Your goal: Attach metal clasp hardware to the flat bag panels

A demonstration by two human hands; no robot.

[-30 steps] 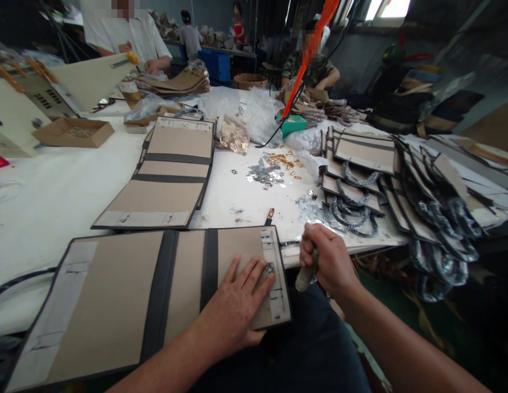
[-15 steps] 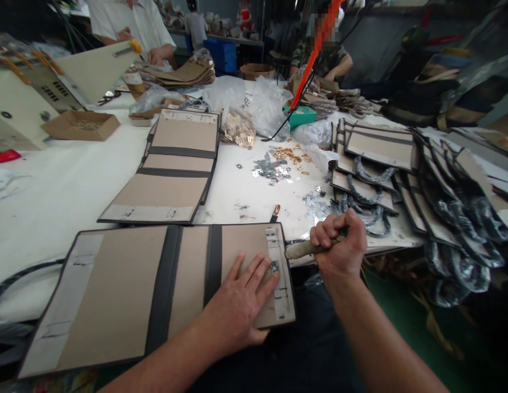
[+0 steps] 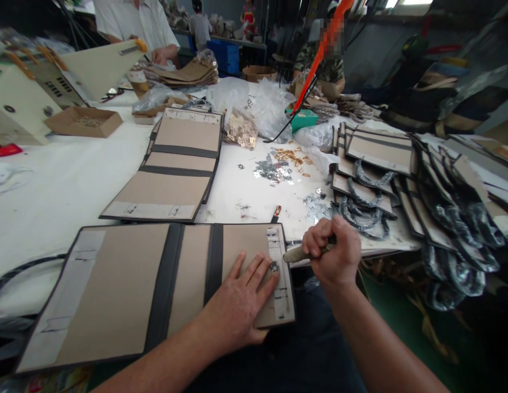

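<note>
A brown board panel with black edging and black fold bands (image 3: 127,295) lies open in front of me. My left hand (image 3: 241,300) rests flat on its right section, fingers stretched out. Beside the fingertips, a small square metal plate (image 3: 274,267) sits on the white strip (image 3: 281,305) along the panel's right end. My right hand (image 3: 338,248) is closed around a thick tan tool (image 3: 297,254) with a blunt, worn end. That end points left at the panel's right edge, close to the metal plate; whether it touches, I cannot tell. My palm hides the tool's other part.
Similar panels (image 3: 184,188) are stacked behind. Silver plates (image 3: 272,170) and gold fittings (image 3: 293,157) lie scattered on the white table (image 3: 229,207). At right stand stacked panels with plastic-wrapped handles (image 3: 368,202). A machine (image 3: 16,109) stands left; co-workers sit across the table.
My right hand and the tool have shifted slightly left and down toward the panel's edge. My left hand and the panel stay in place. The camera view has shifted a little.
</note>
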